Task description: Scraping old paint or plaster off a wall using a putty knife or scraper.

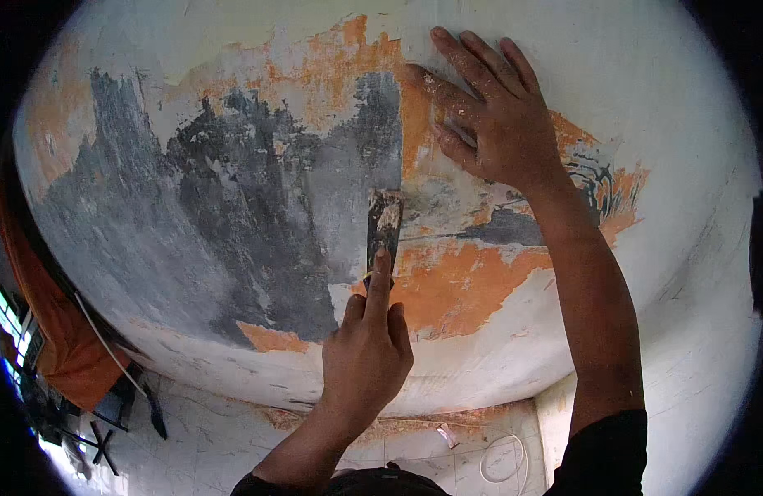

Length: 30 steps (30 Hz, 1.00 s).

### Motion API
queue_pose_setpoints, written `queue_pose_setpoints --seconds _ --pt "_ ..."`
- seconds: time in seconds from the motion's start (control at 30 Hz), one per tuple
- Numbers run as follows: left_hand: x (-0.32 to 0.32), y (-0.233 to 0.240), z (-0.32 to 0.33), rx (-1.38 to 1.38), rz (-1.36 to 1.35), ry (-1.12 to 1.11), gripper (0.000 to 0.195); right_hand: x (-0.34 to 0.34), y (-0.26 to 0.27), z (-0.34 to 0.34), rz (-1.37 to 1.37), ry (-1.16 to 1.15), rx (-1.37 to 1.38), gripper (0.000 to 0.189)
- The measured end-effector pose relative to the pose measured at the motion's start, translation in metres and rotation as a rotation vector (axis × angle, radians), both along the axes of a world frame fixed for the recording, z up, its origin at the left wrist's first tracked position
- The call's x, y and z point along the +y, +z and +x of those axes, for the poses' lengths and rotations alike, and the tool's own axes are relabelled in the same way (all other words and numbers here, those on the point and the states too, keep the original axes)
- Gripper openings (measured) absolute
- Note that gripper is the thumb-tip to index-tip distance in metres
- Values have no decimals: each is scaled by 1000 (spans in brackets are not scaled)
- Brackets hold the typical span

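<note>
My left hand [367,350] grips a putty knife [384,217] by its handle, the index finger stretched along the blade. The metal blade is smeared with pale and dark residue and points upward against the wall [654,124]. To the upper right, my right hand [499,124] rests on the wall with its fingers spread, flecked with pale bits, holding nothing. Between and around the hands the white coating is broken. A large grey patch [251,204] lies to the left, and orange patches [462,285] show at the right and along the top.
Below the wall is a tiled floor [201,428] with debris along the wall's foot. A looped white cable [505,459] and a small wrapper [447,436] lie there. At the far left hang an orange cloth [77,353] and dark objects beside a bright window.
</note>
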State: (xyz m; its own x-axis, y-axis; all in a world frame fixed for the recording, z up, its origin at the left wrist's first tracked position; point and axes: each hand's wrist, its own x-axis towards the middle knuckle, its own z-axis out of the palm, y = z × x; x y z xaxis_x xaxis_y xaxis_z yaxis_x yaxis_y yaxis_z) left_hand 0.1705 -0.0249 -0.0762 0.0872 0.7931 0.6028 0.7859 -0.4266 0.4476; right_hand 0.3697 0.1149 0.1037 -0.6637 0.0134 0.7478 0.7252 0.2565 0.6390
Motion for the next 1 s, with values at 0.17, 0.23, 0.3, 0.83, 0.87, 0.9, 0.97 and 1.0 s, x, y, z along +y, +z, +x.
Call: queue_pose_setpoints --seconds 0.17,0.23,0.3,0.83,0.87,0.9,0.97,1.0 --pt "6 15 9 -76 5 -76 72 2 -1 1 17 14 2 65" --pt "3 18 12 -107 17 -93 72 0 0 0 -21 16 10 63" --pt "-4 1 11 -65 -61 -63 70 1 -3 0 -6 13 13 63" --pt "16 22 25 -215 62 -54 69 1 -2 0 -40 90 18 59" --pt "11 24 27 -220 61 -55 69 0 -3 0 -42 89 13 59" --pt "6 26 30 -197 26 -18 68 1 -2 0 -41 86 14 58" --pt "0 19 35 -181 -4 30 68 2 0 2 -37 95 9 57" --pt "-3 16 34 -164 -15 17 68 2 -1 2 -47 106 11 57"
